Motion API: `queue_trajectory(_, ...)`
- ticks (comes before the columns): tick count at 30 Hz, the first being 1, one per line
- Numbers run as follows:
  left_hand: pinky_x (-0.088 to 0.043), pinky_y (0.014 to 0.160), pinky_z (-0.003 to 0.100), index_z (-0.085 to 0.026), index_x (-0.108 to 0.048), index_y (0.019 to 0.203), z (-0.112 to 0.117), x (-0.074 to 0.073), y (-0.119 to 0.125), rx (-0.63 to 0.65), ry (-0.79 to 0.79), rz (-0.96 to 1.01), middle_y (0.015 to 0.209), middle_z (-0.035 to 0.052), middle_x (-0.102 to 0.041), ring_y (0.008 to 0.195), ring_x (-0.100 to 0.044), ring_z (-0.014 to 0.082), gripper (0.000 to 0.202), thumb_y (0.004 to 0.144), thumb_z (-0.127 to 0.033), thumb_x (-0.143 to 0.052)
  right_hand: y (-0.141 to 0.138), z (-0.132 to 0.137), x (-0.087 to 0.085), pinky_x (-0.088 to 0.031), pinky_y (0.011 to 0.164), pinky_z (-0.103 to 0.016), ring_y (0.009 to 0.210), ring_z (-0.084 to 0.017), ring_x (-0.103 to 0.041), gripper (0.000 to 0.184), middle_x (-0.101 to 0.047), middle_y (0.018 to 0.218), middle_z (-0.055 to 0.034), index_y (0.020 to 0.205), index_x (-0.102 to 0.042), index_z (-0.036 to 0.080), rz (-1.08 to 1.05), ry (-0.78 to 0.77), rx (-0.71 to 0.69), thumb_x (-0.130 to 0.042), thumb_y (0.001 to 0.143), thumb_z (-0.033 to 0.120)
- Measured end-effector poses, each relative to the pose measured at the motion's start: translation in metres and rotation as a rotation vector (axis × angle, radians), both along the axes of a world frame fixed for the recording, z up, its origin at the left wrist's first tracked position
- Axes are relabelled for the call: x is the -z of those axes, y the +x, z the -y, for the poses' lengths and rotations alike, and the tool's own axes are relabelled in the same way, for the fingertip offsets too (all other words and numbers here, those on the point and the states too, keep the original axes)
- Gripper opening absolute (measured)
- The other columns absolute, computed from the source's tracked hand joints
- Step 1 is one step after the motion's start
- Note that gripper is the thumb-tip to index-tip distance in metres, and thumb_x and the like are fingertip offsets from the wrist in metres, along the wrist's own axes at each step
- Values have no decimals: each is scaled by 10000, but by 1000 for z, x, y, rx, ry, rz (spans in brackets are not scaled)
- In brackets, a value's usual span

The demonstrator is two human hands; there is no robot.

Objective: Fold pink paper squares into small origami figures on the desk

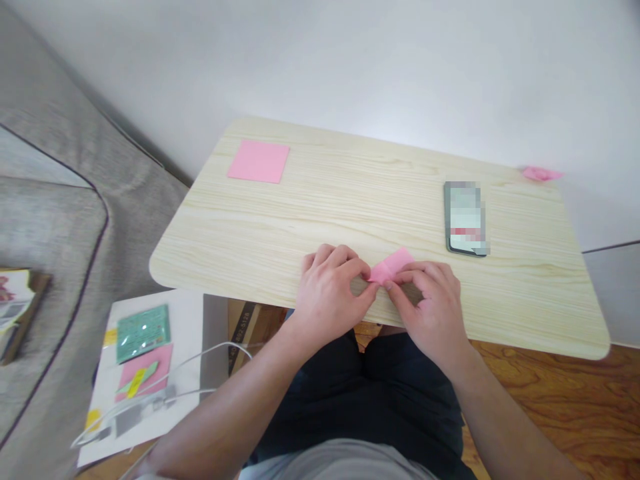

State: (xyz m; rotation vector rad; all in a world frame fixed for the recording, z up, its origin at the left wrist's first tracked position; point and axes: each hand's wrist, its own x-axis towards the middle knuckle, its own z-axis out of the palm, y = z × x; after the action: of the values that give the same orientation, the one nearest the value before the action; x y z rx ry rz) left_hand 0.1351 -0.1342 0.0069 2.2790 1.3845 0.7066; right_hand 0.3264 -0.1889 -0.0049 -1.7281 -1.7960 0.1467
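A small pink folded paper (391,265) lies near the front edge of a light wooden table (350,200). My left hand (330,287) has its fingers curled and pinches the paper's left corner. My right hand (433,300) is closed too, its fingertips pressing the paper's lower right edge. Both hands rest on the tabletop, and part of the paper is hidden under the fingers.
A flat pink paper square (259,161) lies at the table's far left, a phone (466,218) at the right, and a pink scrap (541,174) at the far right corner. A grey sofa (50,220) stands left. White board (145,373) with papers and cable lies on the floor.
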Motion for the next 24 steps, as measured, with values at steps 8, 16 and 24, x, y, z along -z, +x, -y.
queue_trajectory(8, -417, 929, 483, -272, -728, 884, -1, -1, 5, 7, -28, -4, 1044, 26, -703, 1078, -569, 268, 123, 912, -392, -725, 0, 0, -2, -439, 945, -486, 1033, -279, -619, 118, -747, 1036, -47, 966, -707, 272, -10, -1, 0, -705, 952, 388)
queue_trajectory(16, -417, 929, 479, -257, -709, 878, -2, 0, 10, -40, -29, -24, 1009, 44, -697, 1074, -572, 279, 158, 926, -407, -701, 6, -2, -4, -448, 919, -451, 995, -267, -625, 158, -751, 1000, -37, 1023, -695, 269, -4, -23, -35, -754, 905, 357)
queue_trajectory(24, -400, 909, 448, -249, -680, 858, -2, -3, 14, -76, -50, -92, 1005, 23, -713, 1070, -584, 264, 173, 955, -391, -664, 7, -3, -4, -442, 921, -455, 1003, -270, -621, 183, -753, 1016, -34, 1052, -704, 261, 17, -41, -45, -759, 899, 345)
